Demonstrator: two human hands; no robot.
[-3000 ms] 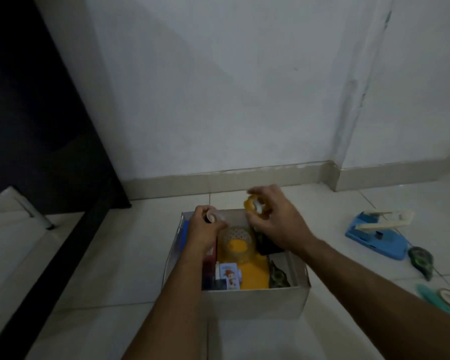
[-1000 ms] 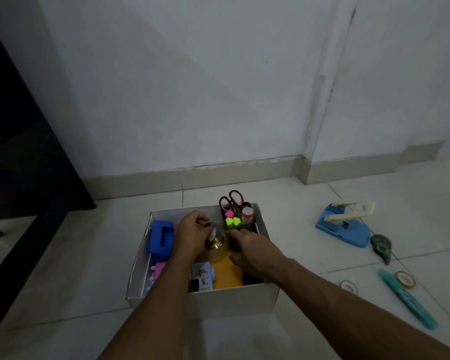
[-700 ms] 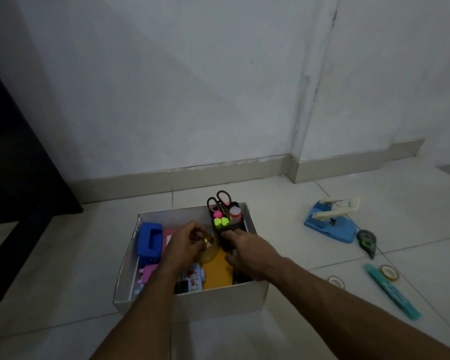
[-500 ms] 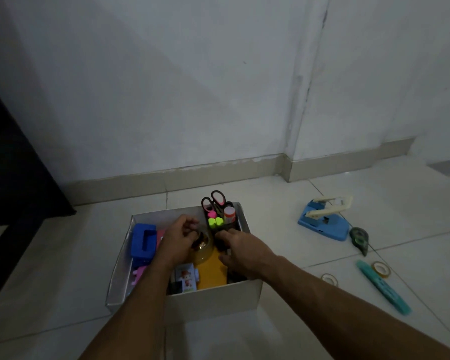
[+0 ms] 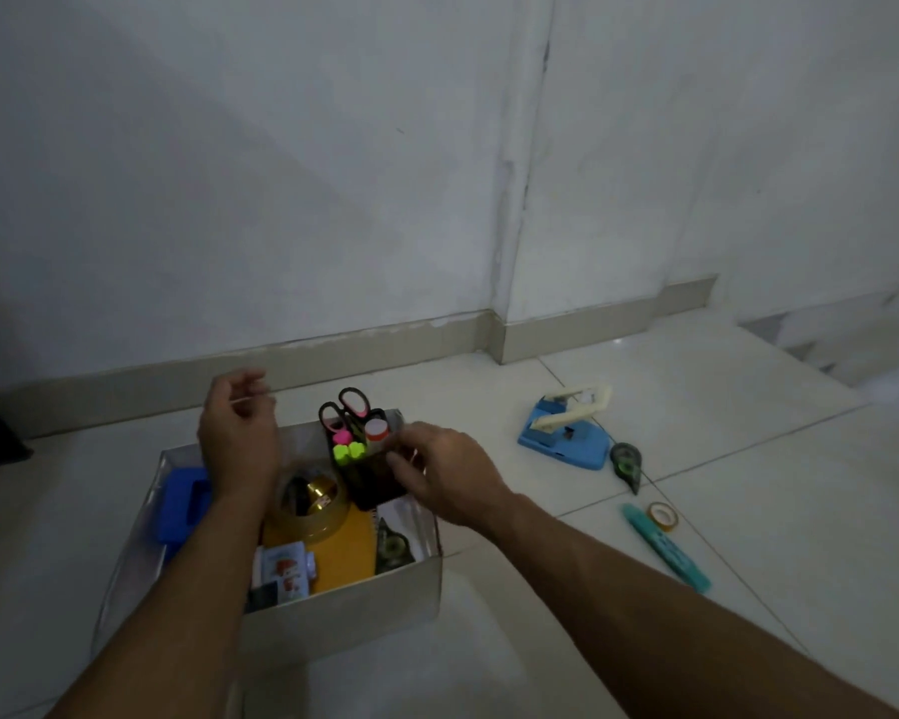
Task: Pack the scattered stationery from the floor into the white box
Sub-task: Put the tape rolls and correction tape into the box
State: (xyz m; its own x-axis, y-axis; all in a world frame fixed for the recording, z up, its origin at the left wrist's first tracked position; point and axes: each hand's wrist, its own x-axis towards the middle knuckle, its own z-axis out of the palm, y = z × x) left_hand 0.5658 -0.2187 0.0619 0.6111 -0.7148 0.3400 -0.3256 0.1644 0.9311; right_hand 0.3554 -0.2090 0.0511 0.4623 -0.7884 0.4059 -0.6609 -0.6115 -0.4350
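Note:
The white box [image 5: 343, 609] sits on the tiled floor in front of me. It holds a big clear tape roll [image 5: 328, 524] with a small gold tape roll [image 5: 320, 495] inside it. A black pen holder [image 5: 369, 474] with scissors [image 5: 346, 407] and highlighters stands in it, beside a blue punch [image 5: 183, 503] and an orange notebook [image 5: 343, 552]. My left hand [image 5: 240, 438] hovers above the box's back left, fingers loose and empty. My right hand [image 5: 437, 469] has curled fingers at the pen holder's right side; whether it grips it is unclear.
On the floor to the right lie a blue and cream stapler [image 5: 567, 433], a dark green correction tape [image 5: 626, 461], a teal marker [image 5: 665, 547] and a small tape roll [image 5: 663, 515]. The wall and skirting stand just behind the box.
My left hand has risen out of the box, leaving the gold roll inside the clear tape roll. My right hand stays by the pen holder, slightly higher.

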